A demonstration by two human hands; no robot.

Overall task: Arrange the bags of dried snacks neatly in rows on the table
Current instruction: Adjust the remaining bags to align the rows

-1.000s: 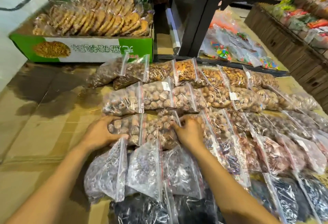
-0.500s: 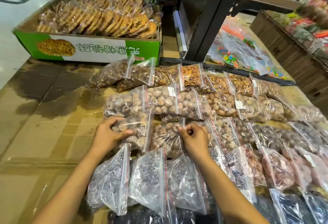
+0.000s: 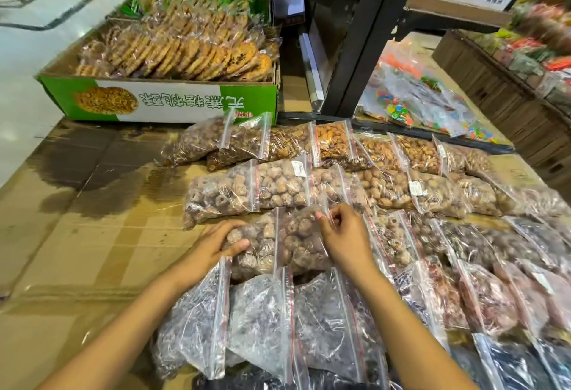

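The left hand [image 3: 213, 249] curls round the outer end of a clear zip-top bag of round brown dried fruit [image 3: 262, 246], thumb on top. The right hand [image 3: 344, 236] pinches the thin plastic flap of the neighbouring bag of the same brown fruit [image 3: 304, 239] between thumb and fingertips. Both bags lie at the left end of the third row on the cardboard-covered table [image 3: 92, 235], overlapping each other and touching the rows on either side. The weaker hold is likely the right one: a pinch on slick film alone may slip, and a pull on it against the full weight of the bag could strain the red-lined zip and let fruit spill. The packing is tight, so any shove away from the person would probably ride into the row of paler brown fruit bags [image 3: 222, 195]. A drag back would ruck up the upright flaps of the clear bags of dark purplish pieces [image 3: 256, 312], over which both forearms already pass. Because plastic slides easily on plastic, the overlapped pair may also skew apart rather than settle square.
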